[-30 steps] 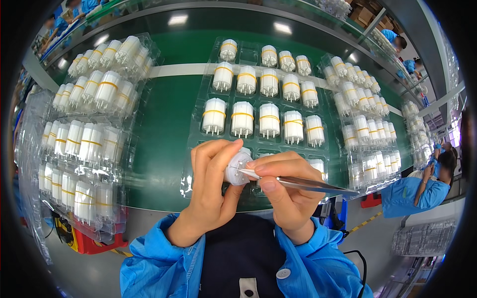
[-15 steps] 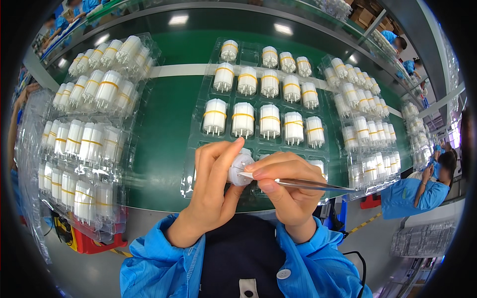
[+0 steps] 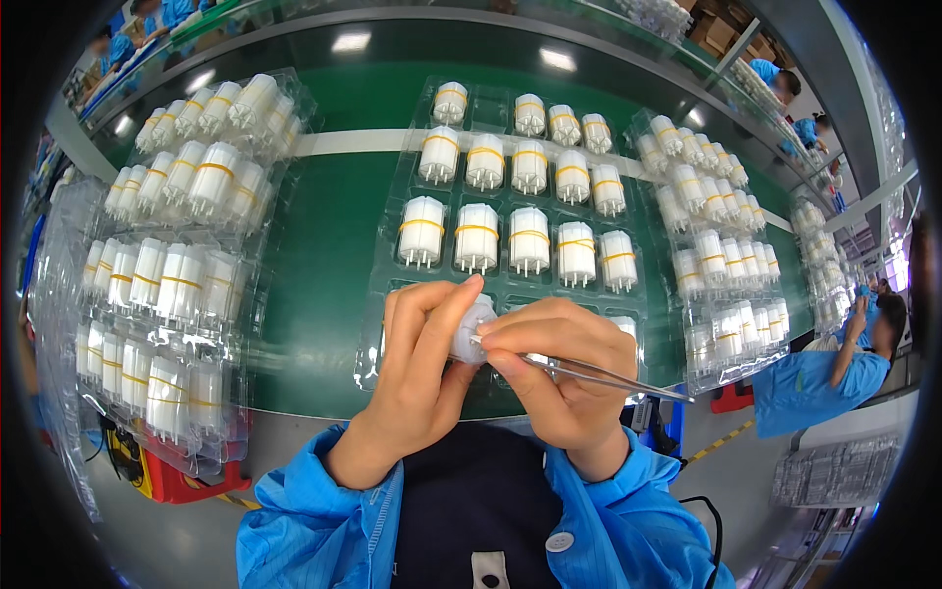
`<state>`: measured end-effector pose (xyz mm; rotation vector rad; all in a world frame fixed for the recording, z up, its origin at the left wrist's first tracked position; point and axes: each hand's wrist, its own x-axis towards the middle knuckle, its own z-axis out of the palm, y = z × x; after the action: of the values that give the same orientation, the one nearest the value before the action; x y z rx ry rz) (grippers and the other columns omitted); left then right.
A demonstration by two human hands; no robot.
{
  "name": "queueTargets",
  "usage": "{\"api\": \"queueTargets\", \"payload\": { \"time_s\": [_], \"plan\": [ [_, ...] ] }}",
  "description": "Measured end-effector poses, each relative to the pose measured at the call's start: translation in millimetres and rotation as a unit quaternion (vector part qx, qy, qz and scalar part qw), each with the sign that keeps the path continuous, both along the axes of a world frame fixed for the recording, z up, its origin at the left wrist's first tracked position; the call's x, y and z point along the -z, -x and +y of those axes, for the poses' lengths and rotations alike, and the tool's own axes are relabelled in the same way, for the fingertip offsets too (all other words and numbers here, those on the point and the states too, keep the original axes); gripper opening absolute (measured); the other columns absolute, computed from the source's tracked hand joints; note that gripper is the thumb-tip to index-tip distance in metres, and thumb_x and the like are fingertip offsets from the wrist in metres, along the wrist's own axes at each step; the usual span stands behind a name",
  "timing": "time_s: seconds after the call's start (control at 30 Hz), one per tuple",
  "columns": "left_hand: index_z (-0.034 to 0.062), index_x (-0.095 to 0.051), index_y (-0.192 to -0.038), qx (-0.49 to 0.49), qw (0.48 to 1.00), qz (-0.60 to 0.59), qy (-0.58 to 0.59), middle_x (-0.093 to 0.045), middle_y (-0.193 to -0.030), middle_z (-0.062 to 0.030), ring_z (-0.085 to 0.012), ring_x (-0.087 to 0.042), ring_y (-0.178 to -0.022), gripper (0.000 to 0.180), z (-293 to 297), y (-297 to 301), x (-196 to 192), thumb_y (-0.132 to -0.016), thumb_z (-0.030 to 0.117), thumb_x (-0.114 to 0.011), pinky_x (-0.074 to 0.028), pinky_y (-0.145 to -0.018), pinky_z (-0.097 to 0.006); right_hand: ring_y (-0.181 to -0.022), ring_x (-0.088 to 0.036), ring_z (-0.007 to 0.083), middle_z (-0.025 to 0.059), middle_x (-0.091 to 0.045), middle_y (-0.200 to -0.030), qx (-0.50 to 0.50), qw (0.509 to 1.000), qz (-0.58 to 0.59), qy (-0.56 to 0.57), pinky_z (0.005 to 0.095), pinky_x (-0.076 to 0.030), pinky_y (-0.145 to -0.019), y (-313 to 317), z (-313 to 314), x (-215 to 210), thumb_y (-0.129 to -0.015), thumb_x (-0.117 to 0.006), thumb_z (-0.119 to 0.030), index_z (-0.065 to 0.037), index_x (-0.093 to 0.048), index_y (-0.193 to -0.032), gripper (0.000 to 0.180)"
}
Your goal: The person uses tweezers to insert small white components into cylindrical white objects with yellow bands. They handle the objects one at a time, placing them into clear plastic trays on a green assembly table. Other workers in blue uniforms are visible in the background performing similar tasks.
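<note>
Near the front edge of the green work surface, my left hand (image 3: 417, 378) is closed around a white cylindrical plug-like part (image 3: 467, 336), its end face turned toward my right hand. My right hand (image 3: 574, 368) pinches right against that face, the fingertips around a small white tip whose kind I cannot make out. Through the same hand run slim metal tweezers (image 3: 628, 383), their far end sticking out to the right. Just beyond my hands lies a clear plastic tray (image 3: 392, 260) with rows of white pronged cylinders (image 3: 477, 239), each wrapped in a yellow band.
Stacked clear trays of similar banded cylinders stand to the left (image 3: 182, 280) and right (image 3: 721, 255). Under the surface at the left is a red bin (image 3: 191, 481). A co-worker in a blue smock (image 3: 814, 388) is at the far right, and others work beyond the line.
My right fingers have shifted slightly left and closer over the part's face. The tweezers have tilted, their outer end now lower. The left hand stays nearly still.
</note>
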<state>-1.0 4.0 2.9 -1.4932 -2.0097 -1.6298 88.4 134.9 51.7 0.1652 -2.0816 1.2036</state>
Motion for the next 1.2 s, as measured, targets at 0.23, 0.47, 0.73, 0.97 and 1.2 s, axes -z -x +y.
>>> {"api": "queueTargets", "payload": {
  "time_s": [0.23, 0.47, 0.73, 0.97, 1.2],
  "plan": [
    [-0.0051, -0.049, -0.132, 0.015, 1.0, 0.004, 0.004, -0.053, -0.111, -0.0192, -0.0346, -0.051, -0.099, 0.068, -6.2, -1.4, -8.7, -0.066, -0.008, -0.068, -0.042, -0.087, -0.041, -0.075, -0.068, 0.0248, 0.0155, -0.069, -0.085, -0.06, 0.995, -0.02, 0.077, 0.0302, -0.053, -0.066, -3.6, 9.2, -6.2, -0.076, -0.069, 0.003, 0.002, -0.069, -0.091, 0.015],
    [-0.0049, -0.048, -0.13, 0.117, 0.981, -0.157, -0.017, -0.053, -0.118, -0.0219, -0.0354, -0.053, -0.104, 0.061, -15.7, -8.6, -16.7, -0.073, -0.002, -0.068, -0.043, -0.09, -0.04, -0.081, -0.068, 0.0244, 0.0161, -0.07, -0.089, -0.086, 0.99, 0.028, 0.112, 0.0315, -0.054, -0.071, -10.2, 13.0, -5.7, -0.075, -0.071, 0.001, 0.002, -0.07, -0.093, 0.018],
    [-0.0046, -0.049, -0.127, 0.144, 0.978, -0.153, 0.002, -0.053, -0.118, -0.0219, -0.0357, -0.053, -0.106, 0.057, -18.6, -8.6, -21.6, -0.074, 0.0, -0.068, -0.043, -0.091, -0.039, -0.08, -0.068, 0.0244, 0.0146, -0.071, -0.088, -0.068, 0.995, 0.024, 0.072, 0.0306, -0.054, -0.069, -13.9, 13.2, -10.9, -0.075, -0.072, 0.002, 0.002, -0.07, -0.092, 0.016],
    [-0.0042, -0.051, -0.126, 0.144, 0.979, -0.146, -0.003, -0.053, -0.115, -0.0216, -0.0352, -0.054, -0.103, 0.055, -18.7, -8.0, -19.7, -0.074, 0.001, -0.069, -0.044, -0.089, -0.039, -0.078, -0.068, 0.0222, 0.0153, -0.07, -0.087, -0.055, 0.991, 0.013, 0.121, 0.0291, -0.054, -0.069, -15.7, 9.9, -5.9, -0.078, -0.07, 0.003, 0.002, -0.07, -0.091, 0.013],
    [-0.0044, -0.053, -0.124, 0.123, 0.987, -0.099, -0.002, -0.054, -0.114, -0.0209, -0.035, -0.054, -0.1, 0.055, -16.2, -5.5, -19.8, -0.072, 0.0, -0.069, -0.044, -0.087, -0.039, -0.075, -0.068, 0.0214, 0.0145, -0.069, -0.084, -0.03, 0.998, -0.001, 0.058, 0.0278, -0.053, -0.065, -13.5, 9.6, -8.5, -0.077, -0.07, 0.003, 0.001, -0.069, -0.09, 0.013]
  ]
}}
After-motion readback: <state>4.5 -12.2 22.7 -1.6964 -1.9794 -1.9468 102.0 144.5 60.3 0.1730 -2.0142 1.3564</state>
